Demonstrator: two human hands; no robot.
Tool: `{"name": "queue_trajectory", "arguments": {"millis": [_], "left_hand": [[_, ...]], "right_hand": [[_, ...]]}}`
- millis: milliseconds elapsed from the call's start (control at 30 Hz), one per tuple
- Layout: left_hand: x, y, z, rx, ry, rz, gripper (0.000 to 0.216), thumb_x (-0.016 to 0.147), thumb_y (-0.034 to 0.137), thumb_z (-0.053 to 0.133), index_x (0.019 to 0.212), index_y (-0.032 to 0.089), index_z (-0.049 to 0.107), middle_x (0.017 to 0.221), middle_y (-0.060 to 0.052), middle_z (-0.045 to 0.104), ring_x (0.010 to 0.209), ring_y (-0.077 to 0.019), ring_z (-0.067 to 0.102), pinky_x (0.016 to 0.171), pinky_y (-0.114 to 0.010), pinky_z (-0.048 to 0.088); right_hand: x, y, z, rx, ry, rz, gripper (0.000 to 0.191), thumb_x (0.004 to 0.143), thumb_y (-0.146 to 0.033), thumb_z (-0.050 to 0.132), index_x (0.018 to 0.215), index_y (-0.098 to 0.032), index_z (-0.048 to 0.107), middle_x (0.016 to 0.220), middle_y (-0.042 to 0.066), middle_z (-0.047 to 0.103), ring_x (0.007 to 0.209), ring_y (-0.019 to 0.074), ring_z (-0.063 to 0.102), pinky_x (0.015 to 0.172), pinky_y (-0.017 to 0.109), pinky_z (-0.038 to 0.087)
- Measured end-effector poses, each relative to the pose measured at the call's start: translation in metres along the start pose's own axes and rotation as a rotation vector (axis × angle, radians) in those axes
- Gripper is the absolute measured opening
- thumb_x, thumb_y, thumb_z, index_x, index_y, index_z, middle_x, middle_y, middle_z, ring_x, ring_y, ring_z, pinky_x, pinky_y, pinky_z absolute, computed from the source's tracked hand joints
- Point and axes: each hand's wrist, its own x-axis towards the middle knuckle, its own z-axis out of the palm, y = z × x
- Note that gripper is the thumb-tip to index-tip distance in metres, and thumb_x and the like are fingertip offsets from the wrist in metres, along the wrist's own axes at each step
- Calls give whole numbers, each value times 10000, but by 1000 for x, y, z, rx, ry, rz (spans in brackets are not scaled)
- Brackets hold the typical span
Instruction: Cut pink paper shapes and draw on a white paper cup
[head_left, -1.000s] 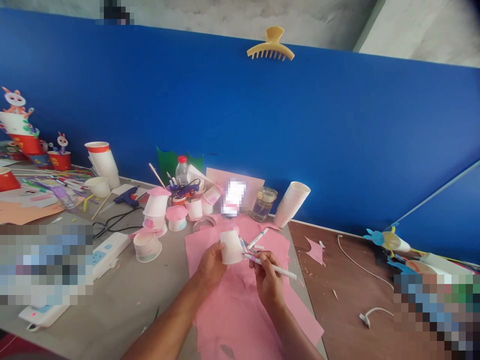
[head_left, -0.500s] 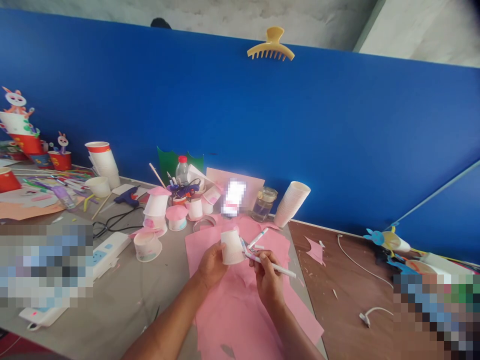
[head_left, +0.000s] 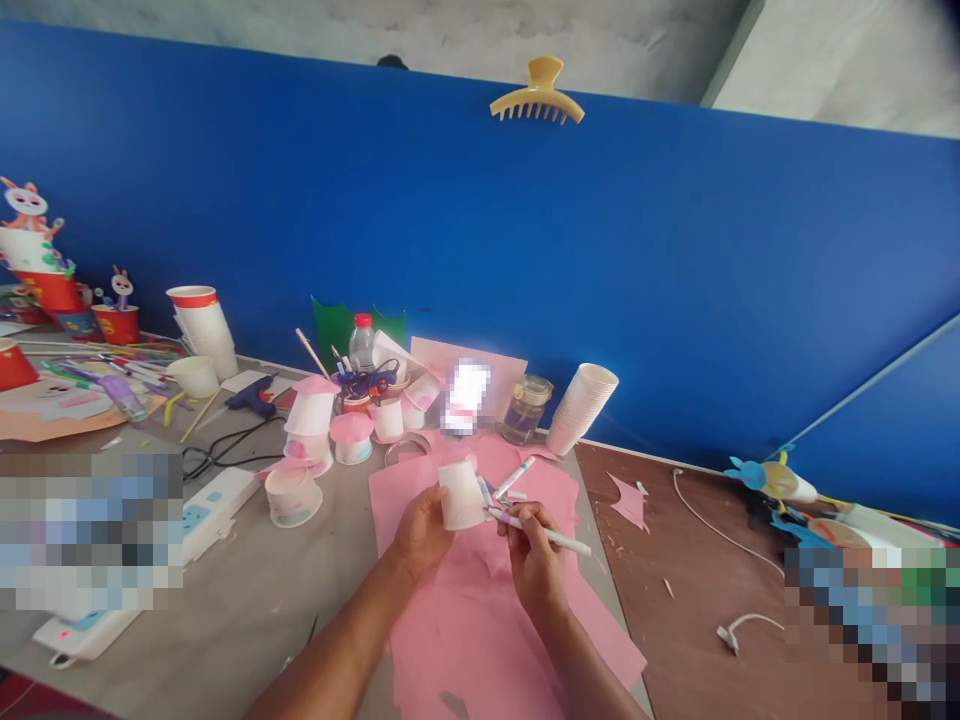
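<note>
A white paper cup [head_left: 462,496], turned mouth down and slightly tilted, is held by my left hand [head_left: 421,528] around its left side. My right hand [head_left: 537,560] grips a white marker pen [head_left: 564,542], its tip pointing left, close to the cup's lower right edge; I cannot tell whether it touches. Pink paper sheets [head_left: 442,640] lie beneath both hands. Just behind the cup, another marker [head_left: 515,478] and small bits rest on the pink paper. Left of my hands stand white cups with pink paper pieces, one of them a short cup [head_left: 292,498].
A lit phone [head_left: 465,396] leans at the back, beside a lidded glass jar [head_left: 527,410] and a leaning stack of paper cups [head_left: 583,408]. A power strip [head_left: 142,570], a glue gun [head_left: 253,396] and black cables are at left. A blue partition [head_left: 480,230] closes off the back.
Both hands keep nearly the same pose, with the cup and marker almost still. The view has shifted slightly, and a dark shape above the partition has moved right.
</note>
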Motion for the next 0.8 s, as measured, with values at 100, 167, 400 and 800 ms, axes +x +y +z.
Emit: {"name": "queue_trajectory", "arguments": {"millis": [100, 167, 400, 800], "left_hand": [[0, -1, -1, 5, -12, -4, 240, 753, 234, 621, 932, 98, 705, 879, -102, 731, 827, -236, 643, 747, -328, 444], [0, -1, -1, 5, -20, 5, 236, 760, 238, 615, 930, 100, 706, 893, -107, 733, 847, -247, 647, 756, -335, 444], [-1, 2, 0, 0, -58, 2, 216, 749, 239, 626, 895, 103, 710, 870, -113, 733, 940, -292, 641, 828, -372, 440], [0, 2, -2, -42, -45, 5, 176, 762, 214, 630, 877, 106, 707, 836, -84, 728, 738, -207, 627, 724, -317, 416]], "right_hand": [[0, 0, 0, -8, 1, 0, 312, 740, -429, 734, 572, -214, 585, 507, -39, 487, 533, 131, 478, 539, 259, 397], [0, 0, 0, -20, -3, 5, 322, 741, -438, 731, 565, -213, 581, 508, -36, 500, 517, 128, 467, 527, 260, 395], [-1, -4, -1, -14, -56, 73, 312, 706, -448, 753, 558, -210, 615, 526, -17, 536, 625, 176, 591, 623, 292, 467], [2, -4, 0, 0, -6, 29, 319, 733, -438, 724, 567, -206, 580, 514, -31, 515, 503, 126, 488, 501, 250, 398]]}}
